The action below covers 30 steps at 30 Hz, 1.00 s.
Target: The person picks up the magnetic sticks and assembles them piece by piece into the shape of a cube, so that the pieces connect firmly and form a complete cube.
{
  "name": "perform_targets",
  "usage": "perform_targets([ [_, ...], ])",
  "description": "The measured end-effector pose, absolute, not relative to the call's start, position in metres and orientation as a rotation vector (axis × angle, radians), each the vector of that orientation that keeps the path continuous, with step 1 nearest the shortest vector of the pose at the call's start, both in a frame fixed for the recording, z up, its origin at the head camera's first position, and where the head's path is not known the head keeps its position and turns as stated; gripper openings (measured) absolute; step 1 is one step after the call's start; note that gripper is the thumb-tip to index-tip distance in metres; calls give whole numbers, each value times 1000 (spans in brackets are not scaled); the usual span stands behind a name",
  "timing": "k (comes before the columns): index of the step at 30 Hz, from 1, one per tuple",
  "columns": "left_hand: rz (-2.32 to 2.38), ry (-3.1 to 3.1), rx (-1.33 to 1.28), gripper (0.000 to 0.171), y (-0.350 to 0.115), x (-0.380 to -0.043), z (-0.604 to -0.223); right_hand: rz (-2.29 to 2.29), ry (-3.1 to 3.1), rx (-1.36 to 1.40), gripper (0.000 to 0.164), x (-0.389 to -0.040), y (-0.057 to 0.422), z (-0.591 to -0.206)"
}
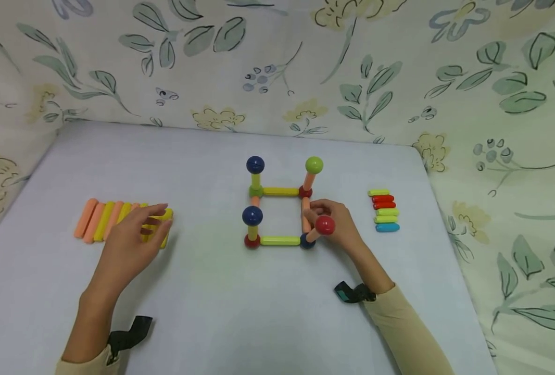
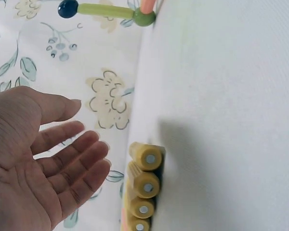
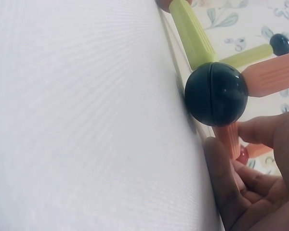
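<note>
Left hand [image 1: 134, 237] hovers over the right part of the row of rods [image 1: 104, 221] at table left: fingers loosely bent, thumb apart, nothing held, space between fingertips and the yellow rods [image 2: 148, 159] in the left wrist view. Rods lie side by side, long axes near-far with far ends leaning a bit right; fingers and thumb point right, across those axes. Right hand [image 1: 340, 221] is at the right side of the square frame [image 1: 280, 241], mid-table, thumb and finger pinching the orange side rod [image 1: 304, 224]; that rod runs near-far, between the dark blue ball [image 3: 216, 94] at the near end and the red corner ball [image 1: 305, 192] at the far end. Left hand is nearer the row, right hand nearer the frame. White tabletop [image 1: 212, 291] gives room between row and frame, more on the near side; far table edge [image 1: 230, 131] is beyond the frame. Tight spot: the upright with the red top ball [image 1: 325, 225] stands just beside the right hand, overlapping it in the head view. Short rods [image 1: 387, 212] lie right of that hand, well apart from the frame.
</note>
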<state>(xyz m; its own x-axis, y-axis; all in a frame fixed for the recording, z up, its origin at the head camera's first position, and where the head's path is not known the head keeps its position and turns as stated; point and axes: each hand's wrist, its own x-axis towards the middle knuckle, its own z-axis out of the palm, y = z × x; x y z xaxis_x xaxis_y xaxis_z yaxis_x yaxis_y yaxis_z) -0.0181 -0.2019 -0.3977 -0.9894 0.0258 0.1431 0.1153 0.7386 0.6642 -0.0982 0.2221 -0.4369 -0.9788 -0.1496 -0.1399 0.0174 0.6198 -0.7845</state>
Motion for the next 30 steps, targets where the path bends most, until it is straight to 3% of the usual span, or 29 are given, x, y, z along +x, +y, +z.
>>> perform_targets([
  [22, -730, -3067, -113, 41, -189, -34, -408, -1289, 2639, -125, 47, -101, 225, -439],
  [30, -653, -3124, -299, 44, -176, -46, -404, -1301, 2646, -140, 46, -101, 225, -441],
])
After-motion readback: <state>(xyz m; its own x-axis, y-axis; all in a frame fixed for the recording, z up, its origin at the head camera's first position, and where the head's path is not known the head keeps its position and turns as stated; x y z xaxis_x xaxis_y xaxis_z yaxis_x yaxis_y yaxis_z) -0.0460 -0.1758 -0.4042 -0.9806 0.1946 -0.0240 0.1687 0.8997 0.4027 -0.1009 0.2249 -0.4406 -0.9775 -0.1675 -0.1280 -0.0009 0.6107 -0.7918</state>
